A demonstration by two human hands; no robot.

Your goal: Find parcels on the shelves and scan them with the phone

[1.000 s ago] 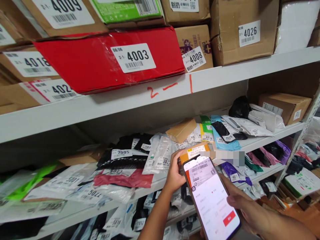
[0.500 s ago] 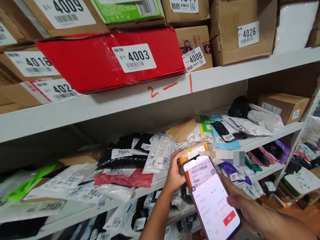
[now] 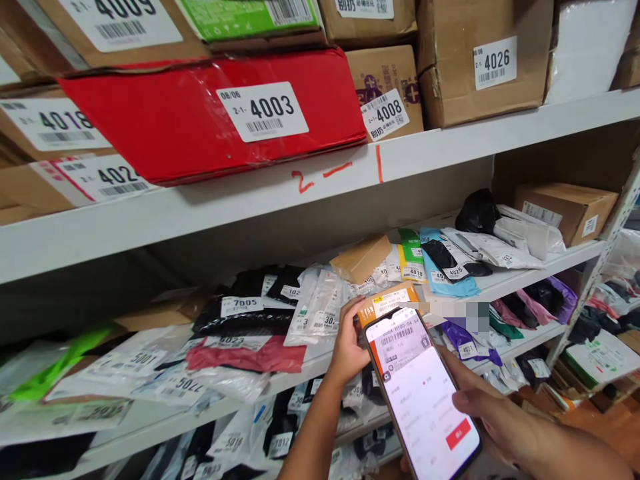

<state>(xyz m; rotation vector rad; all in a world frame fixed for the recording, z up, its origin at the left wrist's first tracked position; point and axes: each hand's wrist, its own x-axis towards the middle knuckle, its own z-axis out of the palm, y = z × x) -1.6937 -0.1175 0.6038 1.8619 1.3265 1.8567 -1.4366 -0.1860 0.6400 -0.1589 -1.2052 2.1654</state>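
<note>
My right hand (image 3: 493, 413) grips a smartphone (image 3: 423, 400), its thumb lying over the right edge of the screen. On the lit screen a camera picture of a label fills the top, with a form and a red button beneath. Behind the phone's upper end, my left hand (image 3: 350, 343) is closed on an orange parcel (image 3: 390, 300) that bears a white and yellow shipping label. The phone covers the parcel's lower part. Both are held in front of the middle shelf (image 3: 530, 273), near a brown parcel (image 3: 361, 259) and several labelled mailing bags.
Above, a white shelf edge (image 3: 210, 200) marked in red carries a red box (image 3: 215, 120) and several cardboard boxes (image 3: 483, 60) with number labels. Bagged parcels (image 3: 245, 360) fill the middle shelf at left. More bags (image 3: 235, 437) lie below. A metal upright (image 3: 595, 287) stands at right.
The view has shifted very slightly, so the shelves sit a little further left and up. Both hands keep their hold on the phone and the parcel.
</note>
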